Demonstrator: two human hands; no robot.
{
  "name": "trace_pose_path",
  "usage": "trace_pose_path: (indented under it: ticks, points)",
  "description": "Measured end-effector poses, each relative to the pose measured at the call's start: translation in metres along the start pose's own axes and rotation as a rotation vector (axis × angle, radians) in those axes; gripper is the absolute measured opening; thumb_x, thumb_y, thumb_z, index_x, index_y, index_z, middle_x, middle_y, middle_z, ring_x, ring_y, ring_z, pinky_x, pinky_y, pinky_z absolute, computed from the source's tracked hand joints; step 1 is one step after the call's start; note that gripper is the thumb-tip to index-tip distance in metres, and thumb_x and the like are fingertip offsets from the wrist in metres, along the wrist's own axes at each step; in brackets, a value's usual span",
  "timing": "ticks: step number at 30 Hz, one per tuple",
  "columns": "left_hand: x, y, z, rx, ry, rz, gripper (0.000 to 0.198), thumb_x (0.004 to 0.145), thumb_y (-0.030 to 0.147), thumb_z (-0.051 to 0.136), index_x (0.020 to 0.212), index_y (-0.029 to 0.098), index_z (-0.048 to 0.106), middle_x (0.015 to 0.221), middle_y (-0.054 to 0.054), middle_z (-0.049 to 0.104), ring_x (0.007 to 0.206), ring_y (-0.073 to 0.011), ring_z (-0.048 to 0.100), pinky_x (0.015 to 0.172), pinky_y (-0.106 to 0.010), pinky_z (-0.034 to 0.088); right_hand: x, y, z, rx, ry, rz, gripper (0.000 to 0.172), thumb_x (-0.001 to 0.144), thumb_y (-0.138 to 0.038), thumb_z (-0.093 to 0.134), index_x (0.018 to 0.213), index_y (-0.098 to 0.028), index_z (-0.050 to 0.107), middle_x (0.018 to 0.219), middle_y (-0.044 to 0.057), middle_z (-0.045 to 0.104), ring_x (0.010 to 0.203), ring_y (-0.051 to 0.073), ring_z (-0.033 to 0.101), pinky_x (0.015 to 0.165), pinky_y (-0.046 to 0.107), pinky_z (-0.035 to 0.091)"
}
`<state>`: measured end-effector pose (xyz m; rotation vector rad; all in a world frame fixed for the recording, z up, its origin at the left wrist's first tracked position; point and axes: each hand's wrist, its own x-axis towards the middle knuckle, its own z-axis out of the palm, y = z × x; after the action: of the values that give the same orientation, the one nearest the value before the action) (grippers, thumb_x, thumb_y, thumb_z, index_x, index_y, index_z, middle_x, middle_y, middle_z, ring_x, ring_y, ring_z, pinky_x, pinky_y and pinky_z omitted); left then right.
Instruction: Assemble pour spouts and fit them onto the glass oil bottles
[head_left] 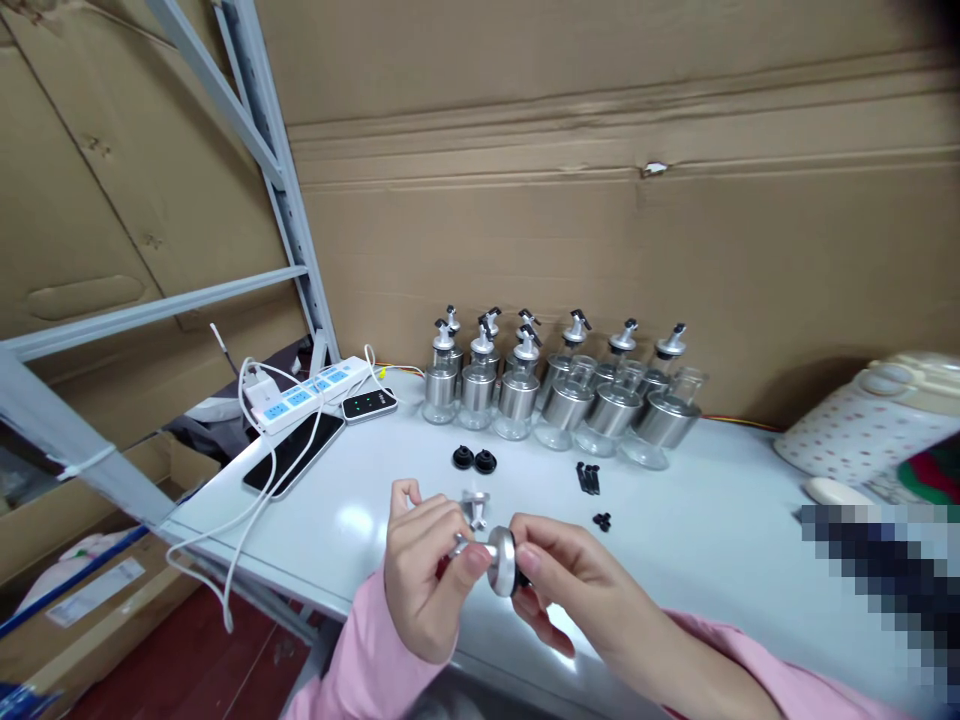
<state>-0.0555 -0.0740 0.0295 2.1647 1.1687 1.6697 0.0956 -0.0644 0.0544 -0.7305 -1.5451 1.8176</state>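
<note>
Above the table's front edge, my left hand (427, 570) pinches the narrow spout of a silver bottle pourer (501, 562) between thumb and fingers. On its other side, my right hand (574, 585) grips the black stopper at the pourer's wide end. Most of that stopper is hidden by the fingers. Just beyond my hands lies another silver pourer top (475, 505). Two black stoppers (474, 459) sit farther back. To the right are several thin black levers (589, 478) and a cluster of small black caps (602, 522).
Glass bottles with steel sleeves (517, 400) stand in rows near the cardboard wall (480, 240); the front right ones have no pourers. At left are a power strip (307, 390), a phone (294, 455), white cables and a metal rack (289, 200). A dotted container (862, 420) is at right.
</note>
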Motion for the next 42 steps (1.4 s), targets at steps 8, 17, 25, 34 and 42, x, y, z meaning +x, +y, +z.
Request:
trace_pose_path:
  ticks: [8, 17, 25, 34, 42]
  points:
    - [0.001, 0.0, -0.005, -0.006, -0.025, 0.006, 0.048, 0.093, 0.044, 0.028, 0.054, 0.017, 0.035, 0.05, 0.004, 0.036, 0.049, -0.0107, 0.035, 0.067, -0.035, 0.025, -0.009, -0.004, -0.004, -0.378, 0.065, -0.081, 0.04, 0.082, -0.053, 0.047, 0.065, -0.017, 0.045, 0.051, -0.003, 0.045, 0.044, 0.006, 0.038, 0.042, 0.018, 0.031]
    - [-0.001, 0.002, -0.01, -0.024, -0.015, 0.034, 0.045, 0.093, 0.041, 0.029, 0.055, 0.017, 0.035, 0.051, 0.004, 0.035, 0.05, -0.0109, 0.033, 0.068, -0.035, 0.024, -0.018, -0.015, -0.004, -0.976, 0.11, -0.386, 0.015, 0.084, -0.024, 0.051, 0.07, -0.018, 0.05, 0.06, -0.004, 0.05, 0.053, 0.007, 0.044, 0.057, 0.018, 0.037]
    - [0.002, 0.005, -0.01, -0.016, -0.001, 0.044, 0.047, 0.094, 0.039, 0.029, 0.054, 0.016, 0.036, 0.049, 0.004, 0.037, 0.049, -0.0101, 0.034, 0.068, -0.035, 0.024, -0.019, -0.021, -0.007, -1.149, 0.085, -0.568, 0.014, 0.086, -0.025, 0.049, 0.074, -0.017, 0.05, 0.061, -0.001, 0.051, 0.053, 0.009, 0.044, 0.053, 0.019, 0.038]
    - [0.005, -0.025, -0.036, -0.071, 0.508, -0.058, 0.044, 0.091, 0.034, 0.034, 0.049, 0.02, 0.039, 0.047, 0.001, 0.038, 0.051, -0.0157, 0.04, 0.055, -0.032, 0.033, -0.031, -0.03, -0.03, -1.474, 0.142, -0.828, 0.005, 0.081, -0.016, 0.052, 0.08, -0.021, 0.053, 0.064, 0.005, 0.056, 0.059, 0.015, 0.052, 0.052, 0.025, 0.041]
    - [0.014, -0.044, -0.03, 0.177, 0.087, -0.289, 0.016, 0.087, 0.032, 0.041, 0.085, 0.019, 0.051, 0.075, -0.002, 0.057, 0.066, -0.0162, 0.053, 0.067, -0.031, 0.04, -0.027, -0.017, -0.055, -1.536, 0.266, -0.602, 0.025, 0.089, -0.015, 0.044, 0.113, -0.02, 0.048, 0.103, 0.009, 0.06, 0.086, 0.017, 0.06, 0.07, 0.027, 0.048]
